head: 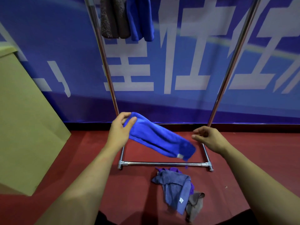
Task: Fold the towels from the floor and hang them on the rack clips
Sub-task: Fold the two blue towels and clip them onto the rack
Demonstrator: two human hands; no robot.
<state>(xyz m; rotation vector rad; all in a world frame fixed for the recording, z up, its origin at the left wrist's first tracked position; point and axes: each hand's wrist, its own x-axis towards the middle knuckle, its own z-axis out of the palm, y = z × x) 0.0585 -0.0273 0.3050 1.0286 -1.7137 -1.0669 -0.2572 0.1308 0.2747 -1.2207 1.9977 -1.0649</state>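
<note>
My left hand [121, 129] pinches one end of a folded bright blue towel [159, 140], which slants down to the right in the air above the rack's base. My right hand [209, 138] hovers just right of the towel's lower end, fingers loosely curled and apart, touching nothing. A metal rack [164, 163] stands in front of me with two upright poles. A brown towel [113, 18] and a blue towel [140, 18] hang from its top, the clips out of view. On the red floor lies a pile with a grey-blue towel [177, 184], a purple one and a brown one [194, 205].
A large tan cardboard box [24, 119] stands at the left. A blue banner wall [178, 62] with white characters runs behind the rack. Red carpet [129, 192] covers the floor around the pile.
</note>
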